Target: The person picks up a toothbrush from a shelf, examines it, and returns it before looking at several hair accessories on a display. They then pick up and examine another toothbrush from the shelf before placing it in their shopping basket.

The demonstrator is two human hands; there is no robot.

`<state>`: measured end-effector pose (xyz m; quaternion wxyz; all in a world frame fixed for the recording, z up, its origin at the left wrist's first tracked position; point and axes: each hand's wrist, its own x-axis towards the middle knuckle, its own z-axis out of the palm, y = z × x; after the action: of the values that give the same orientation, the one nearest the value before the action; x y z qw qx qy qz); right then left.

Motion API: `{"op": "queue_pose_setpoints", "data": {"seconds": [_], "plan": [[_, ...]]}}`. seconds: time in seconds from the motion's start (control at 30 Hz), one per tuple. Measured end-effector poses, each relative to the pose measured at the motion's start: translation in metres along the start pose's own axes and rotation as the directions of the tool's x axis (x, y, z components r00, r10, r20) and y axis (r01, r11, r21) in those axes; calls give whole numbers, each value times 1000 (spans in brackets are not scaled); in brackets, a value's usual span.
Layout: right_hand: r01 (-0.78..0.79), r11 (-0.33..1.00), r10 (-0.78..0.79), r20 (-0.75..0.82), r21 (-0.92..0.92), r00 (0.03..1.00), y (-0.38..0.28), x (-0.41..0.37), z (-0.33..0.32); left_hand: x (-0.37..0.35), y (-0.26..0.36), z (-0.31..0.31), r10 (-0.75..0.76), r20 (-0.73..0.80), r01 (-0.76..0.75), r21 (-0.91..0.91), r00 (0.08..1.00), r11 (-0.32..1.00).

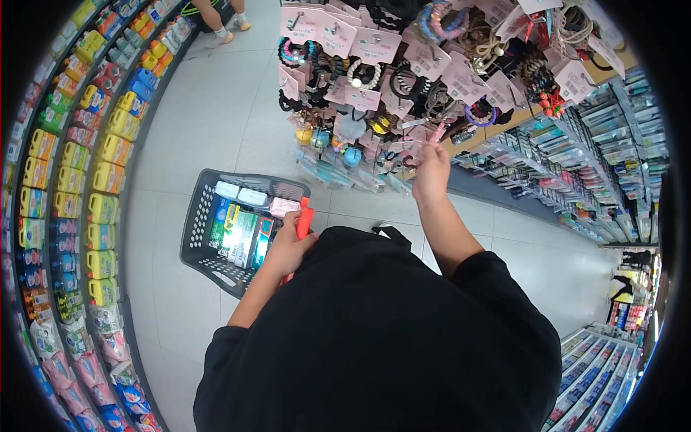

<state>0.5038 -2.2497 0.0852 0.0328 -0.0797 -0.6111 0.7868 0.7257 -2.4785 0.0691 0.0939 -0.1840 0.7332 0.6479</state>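
Observation:
My left hand (288,248) is closed around the red handle (305,223) of a dark grey shopping basket (188,237). Inside the basket lie toothpaste boxes (245,237) and several wrapped packs, among them a pink one (286,207). My right hand (432,171) reaches up to a rack of hair ties on pink cards (374,45). Its fingers are pinched together at the lower edge of the display, by a small pink item (437,134). What exactly they grip is too small to make out. Near it hang a purple hair tie (481,114) and a grey pompom hair tie (352,124).
Shelves of yellow detergent bottles (108,176) curve along the left side. On the right stand racks of packaged goods (568,155), with more shelving (594,378) at lower right. Another person's legs (212,18) show at the top. Grey tiled floor (169,144) runs between.

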Motion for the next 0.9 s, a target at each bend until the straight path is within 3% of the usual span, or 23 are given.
{"op": "queue_pose_setpoints", "data": {"seconds": [0.1,0.2,0.33,0.37,0.6,0.7,0.9], "plan": [[123,992,-122,-143,-2,982,-14,23,-2,3,-1,1,3,9,-3,13,1000,1000],[128,990,-120,-120,55,985,-43,18,10,0,10,-1,-13,3,13,56,1000,998],[139,988,-131,128,-60,983,-40,19,16,-3,18,-1,-35,11,35,23,999,999],[86,991,-76,100,-101,992,-48,4,25,-3,16,-1,-26,10,26,27,1000,999],[21,997,5,316,-77,949,-50,-7,59,-7,16,0,-18,1,18,42,1000,999],[51,992,-16,284,-116,959,-37,2,63,-6,13,1,-26,-4,26,69,1000,997],[-29,999,39,351,-34,936,-46,-8,55,-2,0,0,2,-7,-2,85,1000,996]]}}
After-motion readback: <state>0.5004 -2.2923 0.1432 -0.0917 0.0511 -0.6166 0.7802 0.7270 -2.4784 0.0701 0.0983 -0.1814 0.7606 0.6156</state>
